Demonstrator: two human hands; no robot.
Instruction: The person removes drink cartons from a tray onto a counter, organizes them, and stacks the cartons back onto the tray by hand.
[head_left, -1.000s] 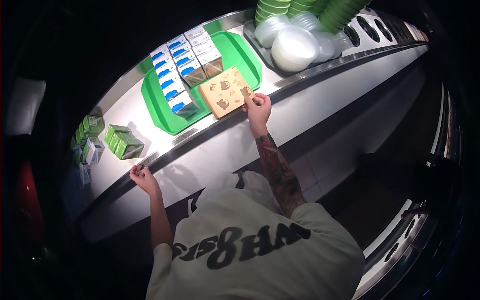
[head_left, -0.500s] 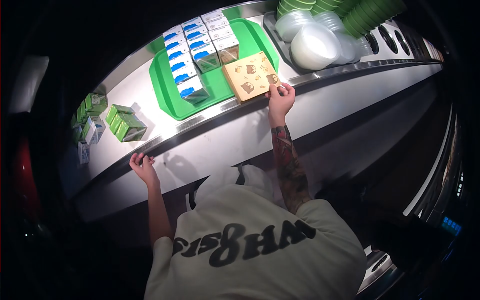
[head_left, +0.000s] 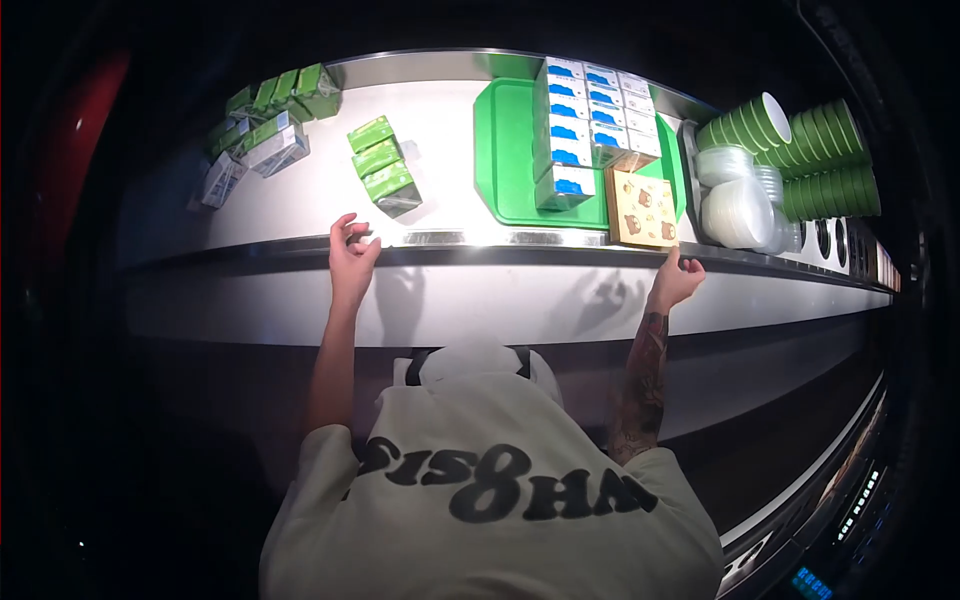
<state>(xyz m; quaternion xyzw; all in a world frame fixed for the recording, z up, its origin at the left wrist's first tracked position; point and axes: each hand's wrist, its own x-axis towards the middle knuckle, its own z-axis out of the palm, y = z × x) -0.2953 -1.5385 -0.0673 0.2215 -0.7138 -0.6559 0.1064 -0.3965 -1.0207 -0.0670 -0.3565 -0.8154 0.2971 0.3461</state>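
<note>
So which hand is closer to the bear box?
Right: the right hand is at the near right corner of the bear box. The left hand is far to its left, by the green cartons.

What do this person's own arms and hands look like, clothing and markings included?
The left hand and right hand are ungloved. Dark, patterned tattoos cover much of the right forearm; none show on the left forearm. The pale shirt has short sleeves and big dark lettering.

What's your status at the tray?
Left hand open, near green packs. Right hand at corner of bear-print box, grip unclear. White cartons close behind box.
</note>
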